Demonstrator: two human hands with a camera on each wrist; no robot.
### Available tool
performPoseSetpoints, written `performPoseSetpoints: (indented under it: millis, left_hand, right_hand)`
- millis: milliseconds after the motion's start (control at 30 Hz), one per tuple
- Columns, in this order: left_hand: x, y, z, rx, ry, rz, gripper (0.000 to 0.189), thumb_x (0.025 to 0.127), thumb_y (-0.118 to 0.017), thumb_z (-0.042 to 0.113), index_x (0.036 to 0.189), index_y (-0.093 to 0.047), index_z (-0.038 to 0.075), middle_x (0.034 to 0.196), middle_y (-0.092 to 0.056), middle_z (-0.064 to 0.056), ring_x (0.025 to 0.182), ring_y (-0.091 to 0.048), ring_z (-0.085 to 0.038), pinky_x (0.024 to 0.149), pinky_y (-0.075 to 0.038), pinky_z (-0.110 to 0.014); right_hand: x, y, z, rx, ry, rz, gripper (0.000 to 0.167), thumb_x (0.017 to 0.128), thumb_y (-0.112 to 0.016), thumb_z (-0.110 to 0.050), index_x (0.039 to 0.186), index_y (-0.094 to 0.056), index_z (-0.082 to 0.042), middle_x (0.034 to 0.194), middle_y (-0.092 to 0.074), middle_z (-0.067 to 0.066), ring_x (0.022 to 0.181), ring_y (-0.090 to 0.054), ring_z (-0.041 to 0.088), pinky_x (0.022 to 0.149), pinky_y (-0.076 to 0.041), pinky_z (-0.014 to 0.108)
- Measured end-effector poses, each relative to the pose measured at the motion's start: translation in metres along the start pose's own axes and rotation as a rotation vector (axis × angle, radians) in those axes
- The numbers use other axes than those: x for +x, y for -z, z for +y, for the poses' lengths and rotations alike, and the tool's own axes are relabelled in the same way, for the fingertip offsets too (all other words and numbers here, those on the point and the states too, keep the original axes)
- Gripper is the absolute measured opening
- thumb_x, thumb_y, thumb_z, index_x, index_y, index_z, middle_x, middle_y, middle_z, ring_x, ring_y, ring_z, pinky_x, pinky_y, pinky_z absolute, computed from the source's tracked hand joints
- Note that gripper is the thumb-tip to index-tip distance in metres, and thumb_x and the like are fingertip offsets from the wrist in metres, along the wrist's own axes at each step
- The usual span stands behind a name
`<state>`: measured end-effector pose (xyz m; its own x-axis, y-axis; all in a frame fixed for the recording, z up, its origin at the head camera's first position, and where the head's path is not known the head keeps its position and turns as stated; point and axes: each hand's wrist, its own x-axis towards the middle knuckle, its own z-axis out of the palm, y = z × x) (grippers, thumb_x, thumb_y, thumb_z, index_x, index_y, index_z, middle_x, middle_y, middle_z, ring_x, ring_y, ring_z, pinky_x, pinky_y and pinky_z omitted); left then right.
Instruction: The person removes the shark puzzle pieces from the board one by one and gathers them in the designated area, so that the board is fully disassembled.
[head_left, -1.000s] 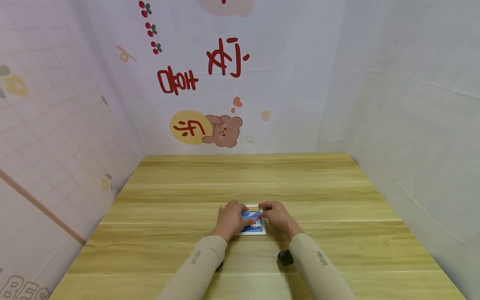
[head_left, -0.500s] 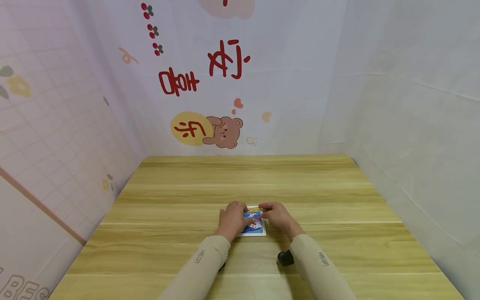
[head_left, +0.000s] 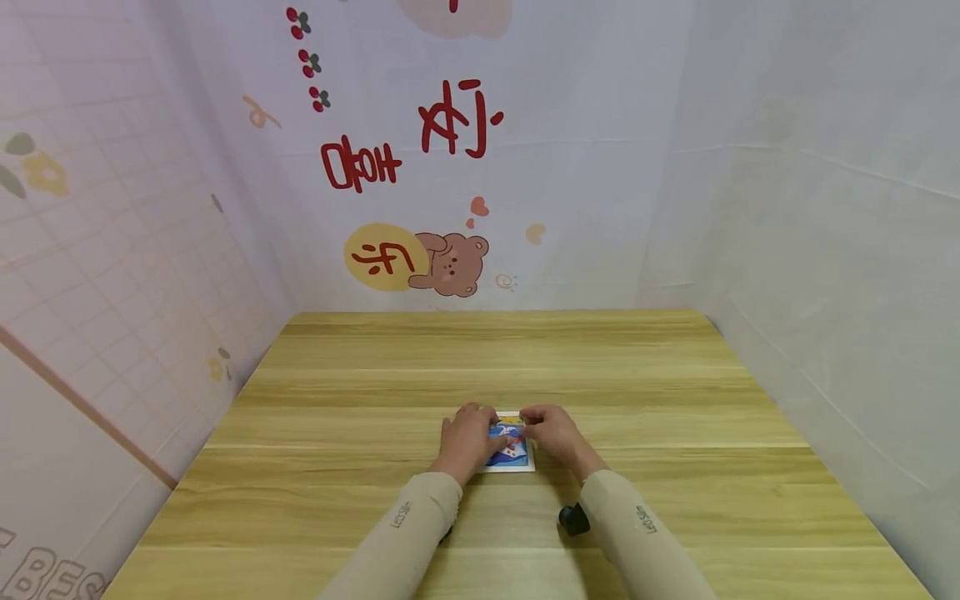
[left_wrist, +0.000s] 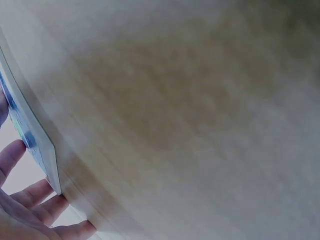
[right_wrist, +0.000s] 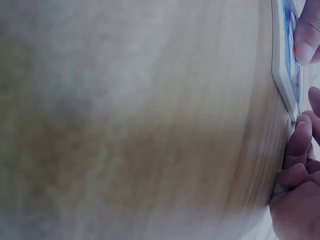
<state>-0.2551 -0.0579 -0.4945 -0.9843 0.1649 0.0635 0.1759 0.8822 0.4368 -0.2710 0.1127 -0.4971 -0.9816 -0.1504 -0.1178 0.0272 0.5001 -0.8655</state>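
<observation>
A small flat picture board (head_left: 512, 457) with a white border and a blue and yellow picture lies on the wooden table. My left hand (head_left: 467, 442) covers its left part. The thumb presses on the picture, and in the left wrist view the other fingers (left_wrist: 35, 192) spread out onto the picture and along the board's edge. At the far right corner, my right hand (head_left: 553, 431) pinches the board between thumb and index finger. Its remaining fingers (right_wrist: 295, 175) are curled in the right wrist view. Both palms hide parts of the board.
The wood-grain table (head_left: 375, 358) runs back to a white printed curtain (head_left: 585, 167), with more curtain on both sides. A black wrist device (head_left: 574, 519) shows by the right sleeve (head_left: 637, 533). The left sleeve (head_left: 405, 529) lies over the table's near part.
The whole head view has shifted very slightly. Both hands keep their places on the board, with the left hand only marginally further right.
</observation>
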Motion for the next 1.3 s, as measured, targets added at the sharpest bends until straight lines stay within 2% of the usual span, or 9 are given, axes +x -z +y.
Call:
performPoseSetpoints:
  millis: [167,367,767,1033,1133,1300]
  left_hand:
    - [-0.0001,-0.0012,-0.0013,-0.002,0.002,0.0,0.033,0.084,-0.079,0.039,0.106,-0.071,0.015,0.114,-0.062,-0.009,0.115,-0.055,-0.03,0.099,-0.035,-0.065]
    - [0.0,0.0014,-0.001,0.003,-0.008,0.004,0.034,0.084,-0.079,0.039,0.106,-0.071,0.015,0.112,-0.062,-0.009,0.112,-0.056,-0.03,0.096,-0.037,-0.062]
    - [-0.0005,0.0015,-0.0013,0.017,-0.001,-0.003,0.035,0.083,-0.079,0.041,0.106,-0.071,0.016,0.111,-0.062,-0.009,0.109,-0.056,-0.029,0.093,-0.039,-0.058]
    - [-0.0007,0.0013,-0.0007,0.019,0.009,-0.01,0.036,0.084,-0.078,0.042,0.108,-0.071,0.016,0.115,-0.062,-0.009,0.113,-0.056,-0.029,0.096,-0.038,-0.06]
    - [-0.0007,0.0018,-0.0006,0.016,0.004,-0.012,0.036,0.084,-0.078,0.041,0.108,-0.071,0.015,0.114,-0.062,-0.009,0.112,-0.056,-0.029,0.095,-0.038,-0.06]
    - [-0.0011,0.0035,0.0004,0.008,0.004,-0.02,0.035,0.085,-0.078,0.041,0.107,-0.07,0.014,0.115,-0.062,-0.009,0.114,-0.055,-0.03,0.096,-0.037,-0.061]
  right_hand:
    - [0.0014,-0.002,0.0,-0.016,-0.036,-0.01,0.029,0.088,-0.066,0.001,0.116,-0.069,0.005,0.114,-0.069,0.015,0.106,-0.06,0.027,0.098,-0.045,0.047]
    - [0.0,0.0002,-0.0036,-0.042,-0.039,0.026,0.027,0.089,-0.063,-0.003,0.114,-0.072,0.002,0.115,-0.069,0.014,0.112,-0.058,0.029,0.098,-0.044,0.048]
    - [0.0015,0.0022,-0.001,-0.016,-0.019,-0.015,0.027,0.087,-0.064,-0.001,0.112,-0.072,0.004,0.115,-0.069,0.015,0.107,-0.059,0.026,0.095,-0.046,0.045]
    - [0.0003,0.0068,-0.0023,-0.052,-0.035,-0.04,0.031,0.088,-0.061,-0.003,0.117,-0.07,0.003,0.123,-0.066,0.016,0.117,-0.056,0.03,0.101,-0.042,0.048]
    - [0.0006,0.0075,-0.0034,-0.062,-0.029,-0.045,0.03,0.087,-0.064,-0.002,0.116,-0.07,0.003,0.119,-0.067,0.016,0.112,-0.058,0.027,0.099,-0.044,0.047]
    - [0.001,0.0058,-0.0033,-0.101,-0.017,-0.021,0.032,0.084,-0.076,-0.007,0.115,-0.072,0.0,0.103,-0.069,0.009,0.091,-0.057,0.02,0.088,-0.049,0.04]
